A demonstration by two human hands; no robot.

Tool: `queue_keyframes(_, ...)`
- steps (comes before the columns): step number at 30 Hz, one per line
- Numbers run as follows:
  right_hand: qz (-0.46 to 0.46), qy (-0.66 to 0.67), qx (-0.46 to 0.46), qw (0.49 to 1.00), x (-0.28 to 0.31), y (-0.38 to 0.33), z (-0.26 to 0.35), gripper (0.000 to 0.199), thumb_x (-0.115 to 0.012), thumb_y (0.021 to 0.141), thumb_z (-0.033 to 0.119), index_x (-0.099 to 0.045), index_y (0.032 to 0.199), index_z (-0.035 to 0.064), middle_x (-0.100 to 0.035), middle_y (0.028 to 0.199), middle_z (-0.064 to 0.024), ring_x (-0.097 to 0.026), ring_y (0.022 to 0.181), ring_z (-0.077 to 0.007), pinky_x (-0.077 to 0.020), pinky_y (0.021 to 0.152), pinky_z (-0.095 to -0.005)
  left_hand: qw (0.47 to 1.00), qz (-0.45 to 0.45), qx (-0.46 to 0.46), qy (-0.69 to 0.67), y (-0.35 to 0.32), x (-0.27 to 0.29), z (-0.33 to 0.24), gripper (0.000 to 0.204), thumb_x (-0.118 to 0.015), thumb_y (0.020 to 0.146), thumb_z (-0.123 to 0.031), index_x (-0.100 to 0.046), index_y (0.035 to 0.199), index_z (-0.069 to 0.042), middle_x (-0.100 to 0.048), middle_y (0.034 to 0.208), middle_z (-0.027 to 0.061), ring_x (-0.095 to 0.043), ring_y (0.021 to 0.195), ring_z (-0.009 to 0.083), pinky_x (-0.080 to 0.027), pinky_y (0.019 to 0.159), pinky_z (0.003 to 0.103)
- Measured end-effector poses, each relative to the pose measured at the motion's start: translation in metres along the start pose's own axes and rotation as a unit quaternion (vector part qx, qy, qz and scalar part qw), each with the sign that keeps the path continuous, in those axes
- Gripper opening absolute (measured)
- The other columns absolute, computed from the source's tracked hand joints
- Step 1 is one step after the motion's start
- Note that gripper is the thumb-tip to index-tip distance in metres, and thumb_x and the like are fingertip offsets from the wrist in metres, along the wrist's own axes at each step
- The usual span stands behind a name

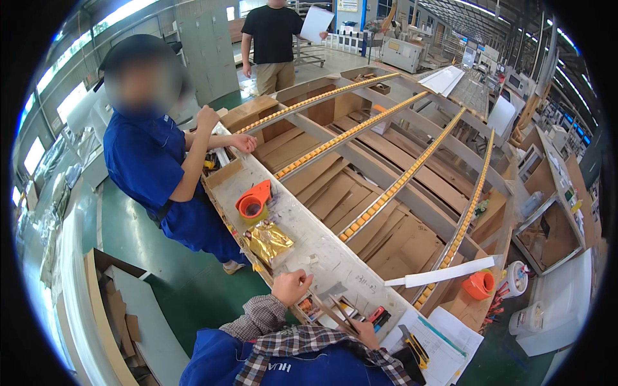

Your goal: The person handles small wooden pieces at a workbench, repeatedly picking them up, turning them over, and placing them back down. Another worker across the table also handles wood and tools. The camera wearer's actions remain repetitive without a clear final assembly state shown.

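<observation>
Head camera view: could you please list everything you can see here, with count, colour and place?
workbench: one, whitish top, running from centre toward the lower middle
tape dispenser: one, orange, on the bench's far part
foil bag: one, gold, on the bench below the dispenser
roller tracks: four, yellow rollers in grey rails, over the frame right of the bench
cardboard sheets: many, brown, under the tracks
second tape dispenser: one, orange, lower right
utility knife: one, yellow and black, on papers at the bottom
co-worker: one, blue uniform, left of the bench
person: one, black shirt, top centre, holding a white sheet
left hand: resting on the bench's near edge
right hand: by the thin sticks at the bench's near end
</observation>
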State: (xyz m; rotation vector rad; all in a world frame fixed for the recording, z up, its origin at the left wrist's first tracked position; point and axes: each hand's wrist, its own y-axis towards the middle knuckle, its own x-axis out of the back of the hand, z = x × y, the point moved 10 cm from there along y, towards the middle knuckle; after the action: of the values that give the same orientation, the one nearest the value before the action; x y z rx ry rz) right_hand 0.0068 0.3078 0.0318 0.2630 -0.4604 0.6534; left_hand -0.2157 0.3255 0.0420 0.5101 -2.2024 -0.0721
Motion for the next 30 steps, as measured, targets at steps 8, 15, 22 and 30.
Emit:
queue_keyframes(8,0.043,-0.098,-0.05,0.993,-0.016,0.001,0.02,0.03,-0.063,0.08,0.036,-0.064,0.081,0.007,-0.06,0.067,-0.0158,-0.059,0.063,-0.0346,-0.0459,0.056,-0.0384,0.802,0.112,0.116,-0.576,-0.035,-0.028,-0.003,0.056,-0.034,0.091,-0.052,-0.042,0.125,-0.008,-0.063,0.087,0.0148,-0.06,0.075,0.0198,-0.047,0.067,0.032)
queue_keyframes(15,0.074,-0.132,-0.111,0.982,-0.025,-0.002,0.023,0.034,-0.062,0.078,0.041,-0.064,0.085,0.007,-0.062,0.072,-0.0168,-0.061,0.07,-0.0352,-0.0479,0.061,-0.041,0.738,0.133,0.079,-0.657,-0.061,0.005,-0.049,0.067,-0.019,0.092,-0.058,-0.024,0.137,-0.008,-0.061,0.101,0.0184,-0.059,0.09,0.0255,-0.047,0.082,0.038)
queue_keyframes(22,0.065,-0.11,-0.098,0.987,-0.022,-0.002,0.025,0.037,-0.062,0.08,0.04,-0.061,0.085,0.0034,-0.061,0.069,-0.0175,-0.06,0.067,-0.0359,-0.0468,0.06,-0.0406,0.715,0.096,0.173,-0.67,-0.058,0.002,-0.047,0.042,-0.031,0.097,-0.035,-0.043,0.12,-0.002,-0.062,0.098,0.016,-0.06,0.085,0.0229,-0.048,0.079,0.035)
queue_keyframes(30,0.012,-0.092,-0.083,0.992,-0.012,-0.001,0.026,0.041,-0.066,0.077,0.042,-0.059,0.085,0.0027,-0.06,0.068,-0.0166,-0.061,0.065,-0.0332,-0.0468,0.057,-0.0375,0.767,0.095,0.173,-0.611,-0.046,-0.008,-0.043,0.046,-0.028,0.097,-0.038,-0.051,0.108,0.0,-0.061,0.096,0.013,-0.059,0.078,0.0187,-0.048,0.074,0.031)
